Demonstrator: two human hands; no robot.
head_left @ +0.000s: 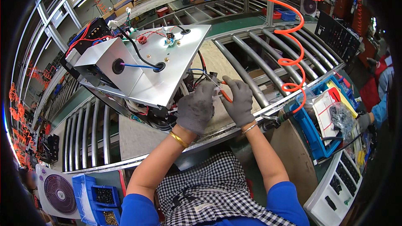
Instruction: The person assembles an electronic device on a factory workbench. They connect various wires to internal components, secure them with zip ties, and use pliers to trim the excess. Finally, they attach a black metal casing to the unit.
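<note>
In my right hand (239, 102), gloved in grey, is a pair of orange-handled pliers (226, 95). Its jaws point toward the wires (200, 72) beside a silver metal panel (184, 54). My left hand (196, 108), in the same kind of glove, is closed close to the pliers, at the panel's right edge. A small whitish bit shows by its fingertips, but what the fingers hold is hidden. The panel is tilted and belongs to an assembly carrying a blue cable (140, 66), a black cable and a small coil (142, 39). More wires hang beneath it.
Metal rollers (255, 73) run along both sides of the board under the assembly. A coiled orange air hose (293, 62) hangs at the right. Blue bins (312, 132) stand right, near another person's gloved hand (364, 122). Small parts trays (104, 195) and a fan (60, 194) are lower left.
</note>
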